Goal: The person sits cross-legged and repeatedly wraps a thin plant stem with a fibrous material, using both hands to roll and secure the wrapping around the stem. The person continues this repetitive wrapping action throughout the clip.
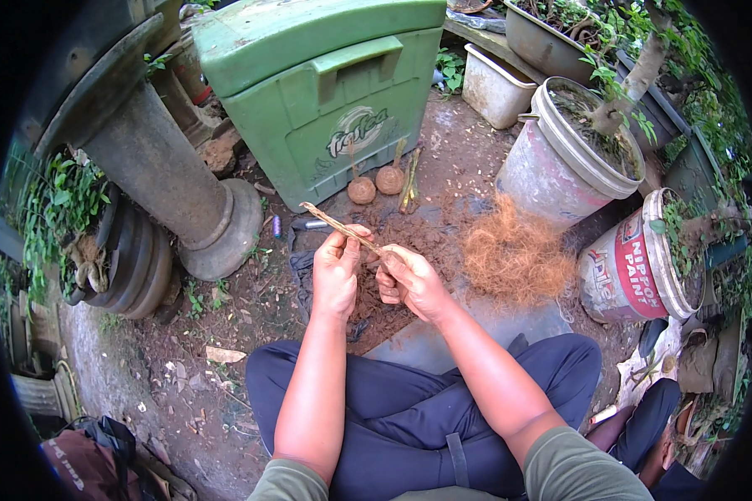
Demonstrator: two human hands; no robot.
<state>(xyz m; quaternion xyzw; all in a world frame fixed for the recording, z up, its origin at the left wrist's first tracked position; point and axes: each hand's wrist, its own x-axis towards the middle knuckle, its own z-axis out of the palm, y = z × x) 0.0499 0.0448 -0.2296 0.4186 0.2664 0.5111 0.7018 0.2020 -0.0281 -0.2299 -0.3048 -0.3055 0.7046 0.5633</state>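
In front of my crossed legs, my left hand grips the middle of a pale brown plant stem between thumb and fingers. My right hand is closed around its lower end, which looks coated with soil; the fingers hide part of it. Beneath both hands lies loose brown soil on dark plastic sheeting. A tangle of orange-brown coconut fibre sits to the right. Beyond the hands are two fibre-wrapped balls with stems standing up, beside several green cuttings.
A large green cooler box stands ahead. Left are a purple thread spool and a grey pedestal. Two planted paint buckets stand right, near a white tub. Another person's leg shows at lower right.
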